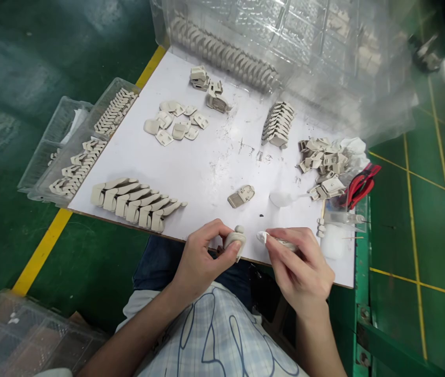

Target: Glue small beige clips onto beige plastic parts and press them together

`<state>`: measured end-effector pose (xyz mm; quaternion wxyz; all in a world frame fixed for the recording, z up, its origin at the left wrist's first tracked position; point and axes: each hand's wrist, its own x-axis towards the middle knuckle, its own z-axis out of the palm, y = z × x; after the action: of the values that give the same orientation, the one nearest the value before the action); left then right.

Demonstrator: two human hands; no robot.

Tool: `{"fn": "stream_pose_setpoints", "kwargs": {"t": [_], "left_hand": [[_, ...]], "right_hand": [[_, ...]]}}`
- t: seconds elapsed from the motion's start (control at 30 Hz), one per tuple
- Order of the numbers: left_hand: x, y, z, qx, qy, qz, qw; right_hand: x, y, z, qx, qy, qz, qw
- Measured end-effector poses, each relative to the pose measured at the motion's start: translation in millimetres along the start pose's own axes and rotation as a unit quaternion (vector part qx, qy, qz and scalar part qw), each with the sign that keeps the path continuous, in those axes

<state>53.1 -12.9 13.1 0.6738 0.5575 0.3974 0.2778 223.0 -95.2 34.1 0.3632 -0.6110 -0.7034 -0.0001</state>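
My left hand (209, 251) pinches a small beige plastic part (235, 240) between thumb and fingers at the table's front edge. A rounded knob stands up at the part's top. Just to the right, my right hand (299, 262) is closed around a small white-tipped piece (262, 237); its exact kind is unclear, since the fingers cover much of it. A short gap separates the two held things. Beyond them on the white board (202, 178) lies a single beige clip-like part (241, 196), with a white spoon-shaped piece (283, 198) to its right.
Nested beige parts (136, 204) line the board's left front; flat beige pieces (175, 123) lie farther back. Another stack (278, 124) and a loose pile (322, 159) sit right, near red-handled pliers (359, 186). Clear plastic trays (285, 36) lean behind; a filled tray (89, 144) stands left.
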Motion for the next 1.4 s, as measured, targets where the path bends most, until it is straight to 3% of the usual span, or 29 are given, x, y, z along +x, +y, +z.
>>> {"fn": "stream_pose_setpoints", "kwargs": {"t": [0.33, 0.57, 0.83, 0.93, 1.17, 1.4], "left_hand": [[-0.6, -3.3, -0.5, 0.014, 0.005, 0.015, 1.0], [-0.7, -2.8, 0.0, -0.015, 0.004, 0.006, 1.0], [-0.9, -4.8, -1.3, -0.006, -0.006, 0.014, 1.0], [-1.2, -5.9, -2.8, -0.045, 0.0, 0.01, 0.999], [-1.4, -5.1, -3.6, -0.073, 0.003, 0.008, 0.997], [-1.2, -9.1, -1.5, -0.02, -0.001, 0.015, 1.0]], "right_hand": [[4.9, -7.2, 8.7, 0.017, -0.033, -0.036, 0.999], [5.2, -7.6, 4.9, 0.026, 0.018, -0.002, 1.0], [8.4, -10.9, 14.6, 0.031, -0.025, -0.033, 0.999], [1.2, -7.2, 10.7, 0.019, -0.016, -0.019, 1.0], [-6.9, -2.8, 7.2, 0.058, 0.068, 0.084, 0.992], [3.1, -12.6, 17.1, 0.059, 0.016, 0.004, 0.998]]}}
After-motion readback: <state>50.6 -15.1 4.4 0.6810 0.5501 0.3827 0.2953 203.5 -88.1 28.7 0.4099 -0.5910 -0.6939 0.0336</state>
